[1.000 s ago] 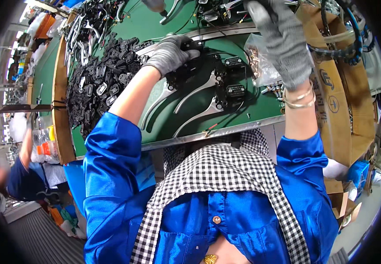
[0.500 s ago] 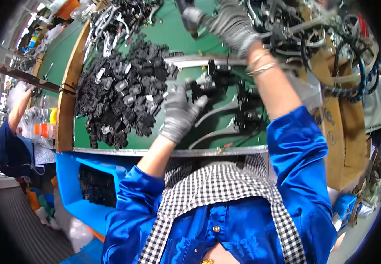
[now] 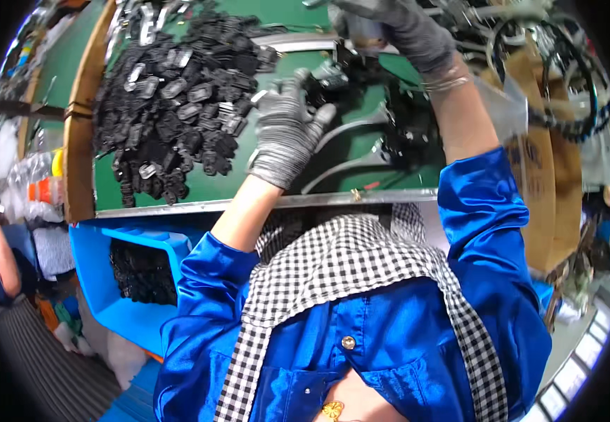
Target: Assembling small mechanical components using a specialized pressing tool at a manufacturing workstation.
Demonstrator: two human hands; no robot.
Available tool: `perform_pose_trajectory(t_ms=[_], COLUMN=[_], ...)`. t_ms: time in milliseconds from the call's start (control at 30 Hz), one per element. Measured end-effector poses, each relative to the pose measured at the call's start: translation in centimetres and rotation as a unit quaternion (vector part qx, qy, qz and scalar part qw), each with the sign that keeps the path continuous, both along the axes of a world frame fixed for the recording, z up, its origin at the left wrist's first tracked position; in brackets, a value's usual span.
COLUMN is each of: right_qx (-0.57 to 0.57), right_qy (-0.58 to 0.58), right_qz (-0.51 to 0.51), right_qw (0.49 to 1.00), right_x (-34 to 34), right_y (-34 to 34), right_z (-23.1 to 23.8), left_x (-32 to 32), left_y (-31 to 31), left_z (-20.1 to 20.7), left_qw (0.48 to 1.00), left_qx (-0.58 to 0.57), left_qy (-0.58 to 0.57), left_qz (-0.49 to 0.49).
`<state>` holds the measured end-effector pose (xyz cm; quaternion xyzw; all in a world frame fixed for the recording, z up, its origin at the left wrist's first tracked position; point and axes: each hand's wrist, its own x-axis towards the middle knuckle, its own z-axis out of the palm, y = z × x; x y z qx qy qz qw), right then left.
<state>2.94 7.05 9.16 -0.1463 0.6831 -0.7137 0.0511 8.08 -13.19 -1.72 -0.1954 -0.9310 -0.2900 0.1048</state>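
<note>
My left hand [image 3: 285, 126], in a grey knitted glove, rests on the green tabletop. Its fingers and thumb close on the black housing of a brake lever [image 3: 327, 83]. Higher up and to the right, my gloved right hand [image 3: 412, 34] is wrapped around a dark, blurred tool [image 3: 365, 32]; its exact kind is hard to tell. Below that lie further brake levers [image 3: 358, 163] with silver blades and black housings. Left of my left hand spreads a large heap of small black plastic parts [image 3: 178, 105].
A wooden board [image 3: 83, 119] edges the table on the left. Below stands a blue bin [image 3: 118, 313] with black parts inside. Cables [image 3: 565, 126] loop beside cardboard [image 3: 537, 190] on the right. Another person's arm [image 3: 4, 257] shows at far left.
My right hand has closed round the dark tool, which has moved right, nearer the brake lever. My left hand stays at the brake lever. The whole view has shifted slightly.
</note>
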Motion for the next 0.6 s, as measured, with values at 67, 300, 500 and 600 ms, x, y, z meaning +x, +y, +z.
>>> perform_pose_trajectory(t_ms=[67,300,500,600], right_qx=[-0.015,-0.056,-0.088,-0.086], right_qy=[-0.027,0.022,0.089,0.109], right_qz=[0.011,-0.134,-0.222,-0.268], right_qw=[0.999,0.989,0.967,0.953], right_x=[2.2,9.3,10.2,10.3], right_y=[2.4,4.1,2.2,1.4], right_z=[-0.7,-4.7,-7.7,-8.4], left_x=[1.3,6.6,6.6,6.7], left_y=[0.8,7.1,8.4,8.5], left_z=[1.0,-0.1,-0.5,-0.6], left_qw=[0.995,0.986,0.988,0.992], left_qx=[0.067,0.065,0.037,0.024], left_qy=[0.068,0.041,-0.107,-0.085], left_qz=[-0.024,-0.149,-0.102,-0.094])
